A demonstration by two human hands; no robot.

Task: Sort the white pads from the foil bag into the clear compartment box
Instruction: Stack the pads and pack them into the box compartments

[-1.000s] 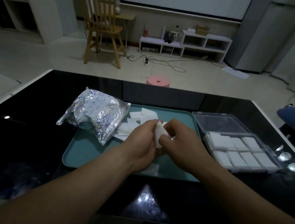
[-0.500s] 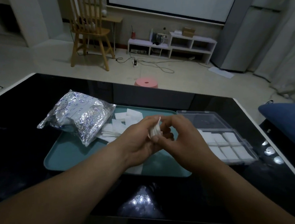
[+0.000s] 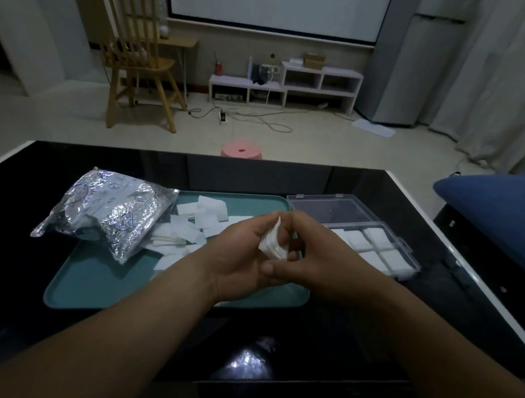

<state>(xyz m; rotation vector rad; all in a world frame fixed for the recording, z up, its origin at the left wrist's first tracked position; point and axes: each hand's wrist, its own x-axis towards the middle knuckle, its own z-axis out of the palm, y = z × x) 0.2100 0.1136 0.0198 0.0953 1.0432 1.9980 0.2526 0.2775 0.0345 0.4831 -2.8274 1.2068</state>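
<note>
Both hands meet over the teal tray (image 3: 83, 294): the left hand (image 3: 238, 263) and right hand (image 3: 316, 254) together pinch a small stack of white pads (image 3: 272, 242), probably squaring it to fit the clear compartment box (image 3: 381, 246) at right. Loose pads (image 3: 194, 226) spill beside the foil bag (image 3: 108, 214).

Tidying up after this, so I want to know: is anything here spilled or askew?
Yes. Loose white pads lie scattered and overlapping on the teal tray by the foil bag, which hangs off the tray's edge. Pads in the clear compartment box sit tidy. The left hand and right hand hold a stack of pads.
</note>
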